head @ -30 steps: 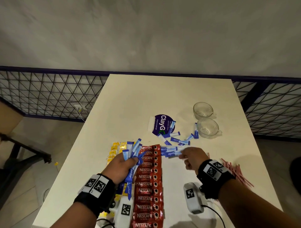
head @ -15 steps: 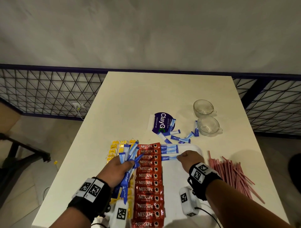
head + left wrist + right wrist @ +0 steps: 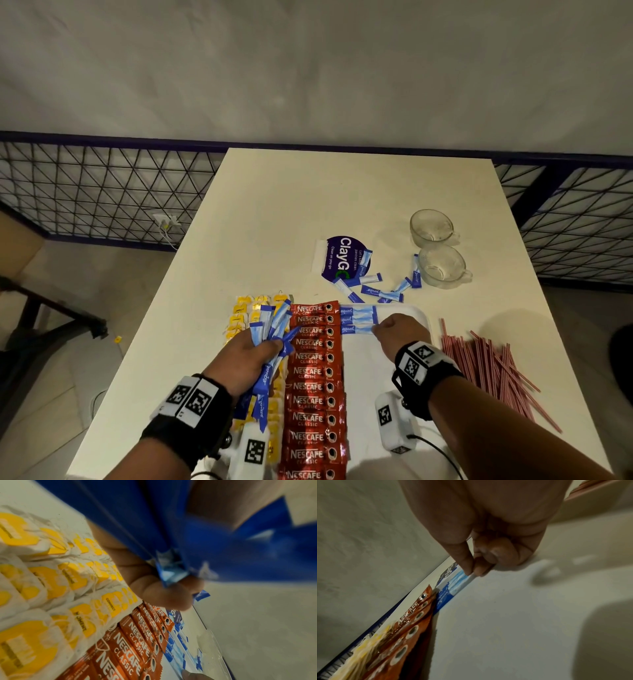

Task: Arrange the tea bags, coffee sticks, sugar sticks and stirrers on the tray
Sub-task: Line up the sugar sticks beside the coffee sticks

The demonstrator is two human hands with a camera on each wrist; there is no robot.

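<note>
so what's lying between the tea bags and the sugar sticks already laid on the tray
In the head view, the column of red coffee sticks lies between the yellow tea bags and the laid sugar sticks.

Two empty glass cups (image 3: pixel 436 246) stood touching at the table's (image 3: pixel 308 205) two o'clock; a purple sign (image 3: pixel 344 257) lay near the centre.

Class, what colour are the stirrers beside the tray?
Red-and-white striped stirrers, clearest in the head view.

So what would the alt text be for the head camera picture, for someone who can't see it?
A person's right hand lays a third blue sugar stick on a white tray beside a column of red Nescafe coffee sticks, while the left hand grips a bunch of blue sugar sticks.
</note>
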